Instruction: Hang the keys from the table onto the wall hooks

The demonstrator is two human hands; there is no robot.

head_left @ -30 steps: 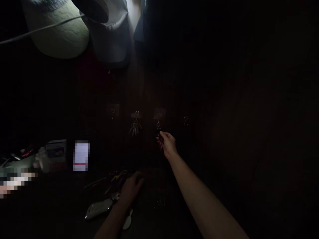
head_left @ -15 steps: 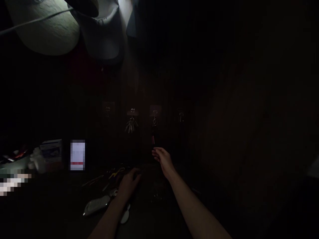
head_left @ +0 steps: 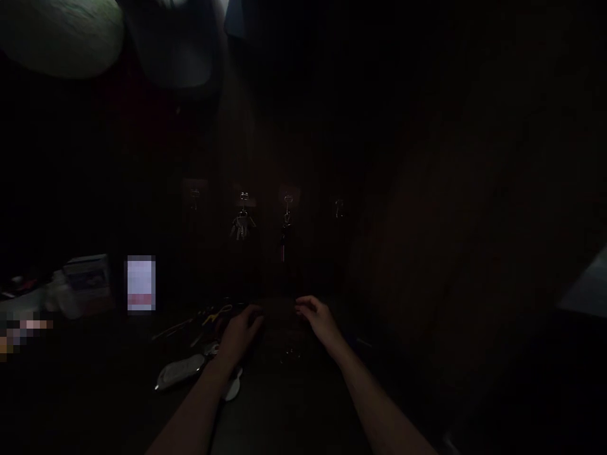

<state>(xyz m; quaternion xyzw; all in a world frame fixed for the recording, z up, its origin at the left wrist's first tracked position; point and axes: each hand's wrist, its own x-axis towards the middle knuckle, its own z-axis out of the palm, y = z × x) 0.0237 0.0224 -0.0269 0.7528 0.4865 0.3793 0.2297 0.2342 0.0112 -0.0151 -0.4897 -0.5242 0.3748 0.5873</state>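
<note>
Two dark wall hooks hold keys. A bunch of several metal keys (head_left: pixel 242 226) hangs from one, and a dark key fob with a red strip (head_left: pixel 284 237) hangs from the hook to its right. My right hand (head_left: pixel 320 319) is low over the dark tabletop, well below the fob, with fingers loosely apart and nothing in them. My left hand (head_left: pixel 241 332) rests curled on the tabletop, next to yellow-handled tools (head_left: pixel 216 315). In the dim light, I cannot tell whether it holds anything.
Two more wall hooks (head_left: pixel 195 199) (head_left: pixel 339 208) hold nothing visible. Caps (head_left: pixel 61 35) hang at top left. A blurred phone (head_left: pixel 141 284), a box (head_left: pixel 88 278) and a white oval object (head_left: pixel 179 373) sit on the tabletop.
My right hand has dropped from beside the hanging fob to just above the tabletop, and the fob stays on its hook. My left hand has barely moved. The view has tilted, shifting everything upward.
</note>
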